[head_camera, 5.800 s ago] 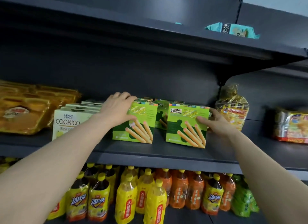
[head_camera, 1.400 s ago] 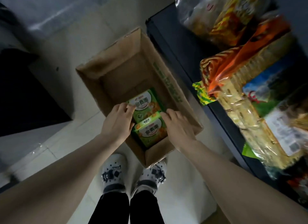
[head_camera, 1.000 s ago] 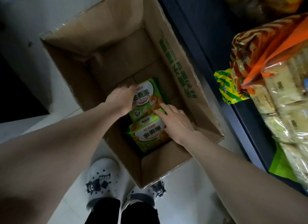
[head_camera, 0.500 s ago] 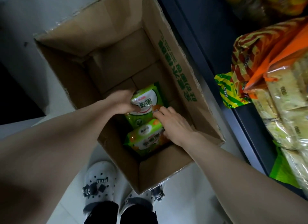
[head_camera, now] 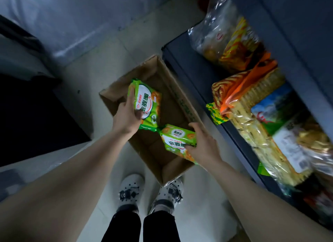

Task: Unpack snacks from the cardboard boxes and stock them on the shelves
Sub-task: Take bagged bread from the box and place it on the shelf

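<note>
Head view looks straight down: nearest are your dark trouser legs and two white clogs (head_camera: 150,191) on the pale tiled floor (head_camera: 198,214). Just past your toes sits the cardboard box (head_camera: 176,171), open at the top, its brown bottom bare where it shows between your hands. Your right hand (head_camera: 202,145) curls round one green pack (head_camera: 177,140), fingers over its far edge and thumb under the near one, holding it above the box's near right corner. Your left hand (head_camera: 127,116) grips a second pack (head_camera: 146,103), thumb across its white label, lifted above the box's left side. The two packs' ends almost meet. To the right runs the dark shelf (head_camera: 191,70), holding cracker packs (head_camera: 252,119) in clear and orange wrap, with a clear bag (head_camera: 221,34) of yellow snacks farther along.
</note>
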`<control>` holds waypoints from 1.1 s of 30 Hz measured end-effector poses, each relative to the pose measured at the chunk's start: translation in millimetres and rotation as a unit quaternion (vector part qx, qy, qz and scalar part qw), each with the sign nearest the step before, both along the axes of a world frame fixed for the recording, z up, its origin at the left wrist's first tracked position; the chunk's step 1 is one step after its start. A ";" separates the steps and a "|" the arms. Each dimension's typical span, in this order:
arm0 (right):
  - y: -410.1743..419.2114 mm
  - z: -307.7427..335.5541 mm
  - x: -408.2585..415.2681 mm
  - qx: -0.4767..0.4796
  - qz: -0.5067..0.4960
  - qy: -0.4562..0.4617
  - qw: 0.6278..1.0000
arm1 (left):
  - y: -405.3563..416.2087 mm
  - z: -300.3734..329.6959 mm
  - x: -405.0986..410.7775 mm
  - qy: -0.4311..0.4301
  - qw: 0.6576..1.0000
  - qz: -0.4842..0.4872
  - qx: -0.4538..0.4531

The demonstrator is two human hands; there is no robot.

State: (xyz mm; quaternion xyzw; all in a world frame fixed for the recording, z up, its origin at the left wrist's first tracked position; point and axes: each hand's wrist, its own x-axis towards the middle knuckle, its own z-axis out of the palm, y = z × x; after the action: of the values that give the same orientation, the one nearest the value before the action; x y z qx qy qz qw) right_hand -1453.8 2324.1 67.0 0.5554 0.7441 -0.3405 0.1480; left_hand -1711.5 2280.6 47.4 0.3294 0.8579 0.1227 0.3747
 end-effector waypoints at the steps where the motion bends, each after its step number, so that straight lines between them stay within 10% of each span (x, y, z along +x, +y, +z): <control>1: -1.9 21.0 0.0 0.006 -0.005 0.016 1.000 | -0.5 20.5 -2.7 0.008 1.000 0.003 0.010; 15: -33.7 346.0 40.2 0.225 -0.148 0.055 0.961 | -23.7 349.4 19.5 0.094 0.975 -0.182 0.090; 33: -182.3 664.5 223.9 0.491 -0.313 0.003 0.813 | -30.1 682.5 192.4 0.120 0.820 -0.439 0.347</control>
State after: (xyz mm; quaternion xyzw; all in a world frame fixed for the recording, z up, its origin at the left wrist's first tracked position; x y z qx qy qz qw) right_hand -1229.9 2141.8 731.5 0.7560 0.5989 0.0408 -0.2610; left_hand -1519.2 2250.5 729.9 0.7914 0.5615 0.1941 0.1439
